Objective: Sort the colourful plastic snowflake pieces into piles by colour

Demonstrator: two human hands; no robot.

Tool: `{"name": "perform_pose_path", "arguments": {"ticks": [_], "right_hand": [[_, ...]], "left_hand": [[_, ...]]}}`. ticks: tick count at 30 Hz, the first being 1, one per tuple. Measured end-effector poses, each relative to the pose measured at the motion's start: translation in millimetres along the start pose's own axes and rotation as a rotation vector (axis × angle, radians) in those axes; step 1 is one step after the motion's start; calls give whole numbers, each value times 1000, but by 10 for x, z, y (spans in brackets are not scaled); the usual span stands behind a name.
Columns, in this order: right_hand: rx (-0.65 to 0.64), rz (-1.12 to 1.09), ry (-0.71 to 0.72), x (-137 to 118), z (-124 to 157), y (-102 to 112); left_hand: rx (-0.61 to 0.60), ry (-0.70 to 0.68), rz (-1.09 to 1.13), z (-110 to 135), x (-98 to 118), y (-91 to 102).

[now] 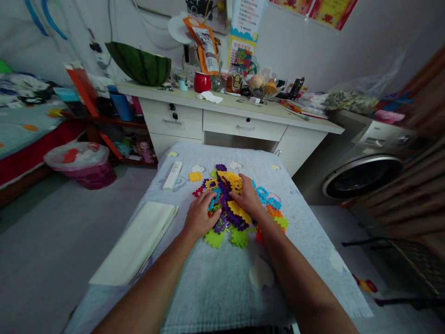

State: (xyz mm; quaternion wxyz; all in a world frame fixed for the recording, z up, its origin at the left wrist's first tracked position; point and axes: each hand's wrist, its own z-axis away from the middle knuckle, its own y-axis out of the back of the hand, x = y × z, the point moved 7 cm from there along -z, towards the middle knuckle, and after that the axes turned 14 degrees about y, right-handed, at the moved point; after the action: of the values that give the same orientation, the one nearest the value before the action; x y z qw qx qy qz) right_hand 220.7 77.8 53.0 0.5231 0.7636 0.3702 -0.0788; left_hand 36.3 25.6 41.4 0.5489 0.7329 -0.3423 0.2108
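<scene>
A pile of colourful plastic gear toy pieces lies on the cloth-covered table in front of me. My right hand is closed on a stack of yellow and purple gear plates, which stands tilted at the top of the pile. My left hand rests at the pile's left side, thumb and fingers apart, touching small blue and green pieces. Green toothed pieces lie nearest to me. Blue pieces and orange pieces are spread right of my right hand. Some fingertips are hidden among the pieces.
A folded cream cloth and a narrow white box lie on the table's left. A lone yellow piece sits beyond my left hand. Behind stands a white desk with a watermelon half; a washing machine is at right.
</scene>
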Motion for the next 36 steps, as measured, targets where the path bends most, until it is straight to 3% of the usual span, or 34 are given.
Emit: {"name": "perform_pose_path", "arguments": {"ticks": [5, 9, 11, 16, 22, 25, 28, 32, 36], "right_hand": [[-146, -64, 193, -572, 90, -66], [-382, 23, 221, -727, 364, -156], [-418, 93, 191, -659, 457, -139], [-357, 150, 121, -335, 479, 42], [-127, 197, 47, 64, 441, 338], [30, 215, 0, 246, 458, 542], [122, 285, -89, 426, 500, 742], [135, 399, -255, 629, 582, 886], [57, 439, -371, 771, 637, 845]], "left_hand": [[-2, 66, 119, -34, -96, 31], [1, 113, 205, -54, -166, 55], [-2, 109, 205, -52, -151, 50], [-83, 2, 160, -20, 80, -31], [-242, -107, -110, -68, 433, -161], [-219, -98, -209, -301, 498, -168], [-208, 22, -310, -673, 413, -232], [-242, 154, -394, -1099, 260, -402], [-390, 163, -398, -1220, 235, -622]]}}
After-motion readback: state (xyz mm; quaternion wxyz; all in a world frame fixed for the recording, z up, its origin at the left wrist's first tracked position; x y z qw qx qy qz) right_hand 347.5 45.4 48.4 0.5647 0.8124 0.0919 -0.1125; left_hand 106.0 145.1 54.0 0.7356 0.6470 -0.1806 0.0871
